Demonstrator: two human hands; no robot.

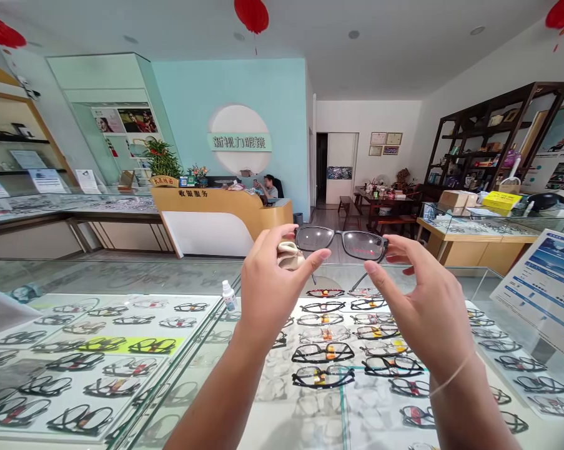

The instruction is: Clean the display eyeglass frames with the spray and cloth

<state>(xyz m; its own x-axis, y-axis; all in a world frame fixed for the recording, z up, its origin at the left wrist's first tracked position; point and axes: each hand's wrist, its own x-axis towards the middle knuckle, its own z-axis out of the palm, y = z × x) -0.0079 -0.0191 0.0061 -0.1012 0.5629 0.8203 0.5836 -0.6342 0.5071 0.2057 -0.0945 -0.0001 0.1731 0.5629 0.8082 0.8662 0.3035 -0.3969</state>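
A pair of dark-framed glasses (338, 234) is held up level above the glass display counter (263, 431). Reddish print shows on one lens, and the temples hang down and away below the frame. My left hand (268, 281) pinches the frame's left end, with a crumpled beige cloth (288, 256) tucked in the same fingers. At the opposite end, my right hand (425, 306) grips the frame between thumb and fingers. Beside my left wrist stands a small white bottle (228, 296) on the glass.
Rows of glasses (323, 353) lie under the counter's glass, with more on a white tray (188, 350) at left. A printed sign (544, 300) leans at right. Beyond are a cash desk (207, 219) with a seated person (270, 187), a wooden table and shelves (488, 134).
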